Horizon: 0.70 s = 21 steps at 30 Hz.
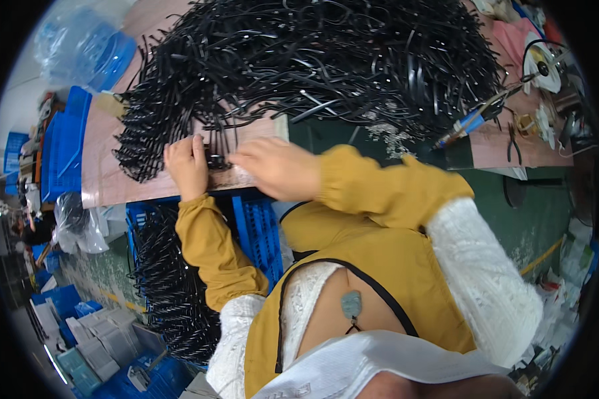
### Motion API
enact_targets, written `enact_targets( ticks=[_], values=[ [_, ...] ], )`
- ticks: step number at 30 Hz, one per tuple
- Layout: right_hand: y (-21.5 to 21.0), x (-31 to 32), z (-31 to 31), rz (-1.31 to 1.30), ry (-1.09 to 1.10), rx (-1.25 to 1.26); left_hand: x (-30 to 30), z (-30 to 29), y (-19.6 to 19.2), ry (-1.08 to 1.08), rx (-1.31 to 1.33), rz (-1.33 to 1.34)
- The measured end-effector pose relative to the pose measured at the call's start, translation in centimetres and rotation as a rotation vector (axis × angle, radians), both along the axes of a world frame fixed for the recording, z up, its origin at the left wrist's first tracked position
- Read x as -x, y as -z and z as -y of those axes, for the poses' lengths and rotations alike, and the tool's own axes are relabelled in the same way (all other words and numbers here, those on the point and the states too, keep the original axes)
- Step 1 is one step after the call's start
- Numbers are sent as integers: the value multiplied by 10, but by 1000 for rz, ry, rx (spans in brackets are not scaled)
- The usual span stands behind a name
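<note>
A large heap of black cables [326,53] covers much of the work table in front of me. At the near edge of the table, left of the middle, both hands work close together over a few cable ends [217,158]. My left hand [188,166] is closed, its curled fingers beside these ends; what lies inside them is hidden. From the right, my right hand [279,169] reaches in with its fingers pressed together, the tips at the same dark ends. Its grip is partly hidden. More cables lie in rows [140,156] just left of my left hand.
A blue-handled tool like a soldering iron [469,123] slants over the table's right side, near pliers [514,143]. A blue crate [256,223] stands under the table edge, beside more black cables [176,286]. A bagged blue container [106,56] sits far left.
</note>
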State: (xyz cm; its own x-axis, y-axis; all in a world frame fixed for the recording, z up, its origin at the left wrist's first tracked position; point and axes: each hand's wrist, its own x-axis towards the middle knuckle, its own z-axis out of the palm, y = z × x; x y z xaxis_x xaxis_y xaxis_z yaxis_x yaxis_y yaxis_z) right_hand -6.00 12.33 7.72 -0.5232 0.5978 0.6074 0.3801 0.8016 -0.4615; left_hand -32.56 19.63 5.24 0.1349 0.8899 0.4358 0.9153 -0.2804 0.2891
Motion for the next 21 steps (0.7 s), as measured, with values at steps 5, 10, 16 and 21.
enact_targets(
  ticks=[5, 10, 16, 21],
  values=[
    [-3, -235, 125, -404, 717, -34, -61, 9, -38, 2, -135, 103],
    [20, -367, 154, -1220, 1088, 218, -231, -51, -78, 332, -343, 396],
    [63, -393, 111, -1146, 896, 431, -367, -158, -66, -97, -101, -315],
    [58, -425, 49, -38, 928, -76, -377, -147, -61, 31, -266, -486]
  ],
)
